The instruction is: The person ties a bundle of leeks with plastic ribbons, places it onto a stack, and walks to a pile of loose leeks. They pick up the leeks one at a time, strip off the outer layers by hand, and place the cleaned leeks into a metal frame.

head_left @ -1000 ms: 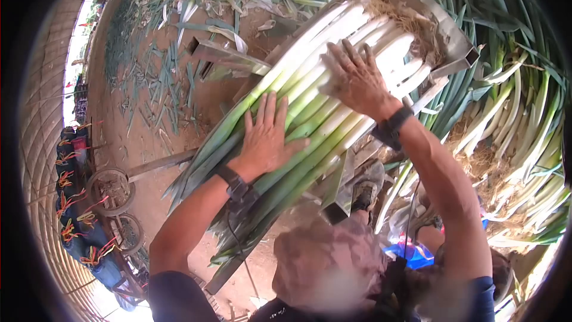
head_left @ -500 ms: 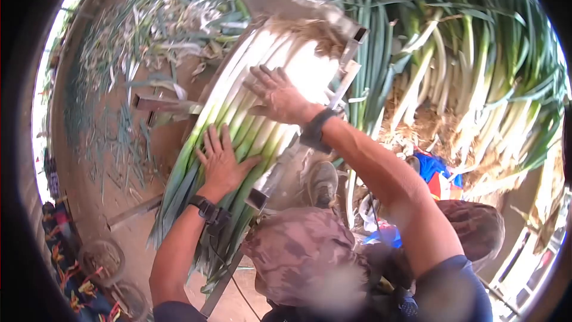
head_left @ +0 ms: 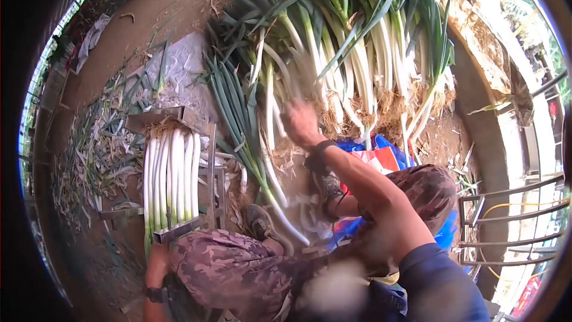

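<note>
Several white-stemmed leeks [head_left: 173,173] lie side by side in a metal frame [head_left: 213,179], roots against its far plate. My left hand [head_left: 157,257] is at the near end of this bundle, beside my knee; its fingers are hidden. My right hand [head_left: 300,120] reaches out at the near left edge of the big leek pile [head_left: 363,53], close to some white stems. It is blurred, and I cannot make out its fingers or anything in them. A few loose leeks [head_left: 271,194] lie between the frame and the pile.
Leaf scraps [head_left: 95,161] cover the ground left of the frame. A plastic sheet [head_left: 187,71] lies beyond it. A blue and red bag [head_left: 381,154] is by my right knee. Metal bars [head_left: 518,217] stand at the right, and my shoes [head_left: 260,222] are in the middle.
The view has swung right. My right hand has left the leeks in the frame and moved over to the pile. My left hand has slid down to the bundle's near end.
</note>
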Motion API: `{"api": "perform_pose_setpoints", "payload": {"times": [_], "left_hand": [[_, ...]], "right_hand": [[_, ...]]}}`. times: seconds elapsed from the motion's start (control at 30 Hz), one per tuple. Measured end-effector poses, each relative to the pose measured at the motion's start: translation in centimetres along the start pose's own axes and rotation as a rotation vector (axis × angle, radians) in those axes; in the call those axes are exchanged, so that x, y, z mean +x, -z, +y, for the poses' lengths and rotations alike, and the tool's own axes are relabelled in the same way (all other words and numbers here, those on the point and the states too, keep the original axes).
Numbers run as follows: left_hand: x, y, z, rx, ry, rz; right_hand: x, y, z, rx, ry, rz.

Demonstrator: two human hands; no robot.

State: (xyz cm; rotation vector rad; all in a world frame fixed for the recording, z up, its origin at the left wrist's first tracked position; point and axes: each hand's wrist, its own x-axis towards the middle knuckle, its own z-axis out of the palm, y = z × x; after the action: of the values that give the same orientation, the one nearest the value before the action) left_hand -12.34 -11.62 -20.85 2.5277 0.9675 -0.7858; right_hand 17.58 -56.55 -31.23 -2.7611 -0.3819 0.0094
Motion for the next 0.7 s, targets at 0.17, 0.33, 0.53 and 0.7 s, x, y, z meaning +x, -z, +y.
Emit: {"api": "perform_pose_setpoints", "payload": {"times": [0.17,0.33,0.53,0.7], "left_hand": [[-10.0,3.7,5.0,-0.014,-0.402,0.185],[-15.1,4.1,5.2,-0.411,-0.273,0.236],[-22.6,5.4,9.2,-0.064,-0.382,0.261],[-25.6,2.2,14.8,-0.314,-0.556,0.086]], "right_hand": [[0.7,6.4,6.3,-0.114,-0.143,0.121],[2.2,4.3,6.7,-0.197,-0.160,0.060],[5.4,3.8,8.8,-0.147,-0.202,0.195],[7.7,5.6,8.8,0.275,-0.325,-0.056]]}}
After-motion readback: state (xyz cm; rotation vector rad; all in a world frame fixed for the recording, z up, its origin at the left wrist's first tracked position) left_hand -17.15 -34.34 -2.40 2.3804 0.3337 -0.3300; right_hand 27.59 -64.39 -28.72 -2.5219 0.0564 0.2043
